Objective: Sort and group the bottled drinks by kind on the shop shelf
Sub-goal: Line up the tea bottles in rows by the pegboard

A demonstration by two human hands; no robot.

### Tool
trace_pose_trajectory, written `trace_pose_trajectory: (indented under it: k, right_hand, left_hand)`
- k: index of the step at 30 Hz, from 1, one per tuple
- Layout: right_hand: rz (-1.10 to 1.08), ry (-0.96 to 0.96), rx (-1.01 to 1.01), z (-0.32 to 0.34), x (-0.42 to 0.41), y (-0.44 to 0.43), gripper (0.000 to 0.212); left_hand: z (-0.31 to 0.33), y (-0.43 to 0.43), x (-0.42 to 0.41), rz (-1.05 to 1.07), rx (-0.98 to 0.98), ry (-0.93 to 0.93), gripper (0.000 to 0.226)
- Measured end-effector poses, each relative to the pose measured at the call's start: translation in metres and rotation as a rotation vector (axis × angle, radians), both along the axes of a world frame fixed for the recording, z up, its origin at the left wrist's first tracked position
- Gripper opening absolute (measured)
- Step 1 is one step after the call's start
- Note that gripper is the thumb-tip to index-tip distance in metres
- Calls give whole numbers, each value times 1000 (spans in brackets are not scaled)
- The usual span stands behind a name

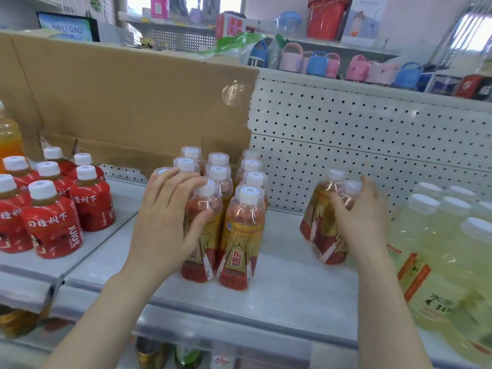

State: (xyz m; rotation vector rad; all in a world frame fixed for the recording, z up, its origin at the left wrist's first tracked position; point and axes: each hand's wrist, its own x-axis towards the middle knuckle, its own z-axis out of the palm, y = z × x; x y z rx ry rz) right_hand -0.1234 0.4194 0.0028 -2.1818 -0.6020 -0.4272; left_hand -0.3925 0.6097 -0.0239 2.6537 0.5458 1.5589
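Note:
Several gold-and-red energy drink bottles (243, 235) stand in rows at the middle of the white shelf (287, 283). My left hand (165, 222) grips the front-left bottle of that group (203, 206), thumb across its shoulder and fingers over its cap. Further right, two more bottles of the same kind (323, 230) stand apart from the group, tilted slightly; my right hand (362, 217) holds them from the right side, thumb on the neck of the nearer one. Bare shelf lies between the two groups.
Red-labelled juice bottles (53, 222) stand on the neighbouring shelf at left, with an orange drink (9, 137) behind them. Large pale yellow bottles (439, 235) crowd the right. A cardboard sheet (119, 97) and white pegboard (359, 134) form the back wall. More drinks show below the shelf edge.

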Motion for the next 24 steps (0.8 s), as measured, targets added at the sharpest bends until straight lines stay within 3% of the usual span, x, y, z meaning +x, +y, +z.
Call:
trace_pose_trajectory:
  k: [2, 6, 9, 12, 15, 17, 20, 24]
  right_hand:
    - [90, 98, 36, -5, -2, -6, 57]
    - [183, 33, -17, -3, -19, -18, 51]
    - [255, 9, -31, -5, -34, -23, 42]
    - [319, -17, -32, -2, -44, -27, 35]
    - [372, -8, -59, 6, -45, -35, 29]
    - [400, 5, -83, 9, -44, -40, 28]
    - [413, 36, -57, 9, -45, -39, 46]
    - [416, 10, 2, -4, -50, -32, 73]
  left_hand:
    - [-2, -4, 1, -2, -19, -17, 44]
    - [-3, -39, 8, 42, -19, -176, 43]
    - [-7, -82, 27, -99, 33, -240, 34]
    - [-20, -121, 57, -309, -189, -53, 49]
    - [-34, -140, 91, -357, -482, 146, 83]
    - [-34, -142, 109, -369, -608, 175, 90]
    - [-26, -140, 121, -383, -736, 141, 83]
    - [-27, -139, 107, -295, -578, 225, 75]
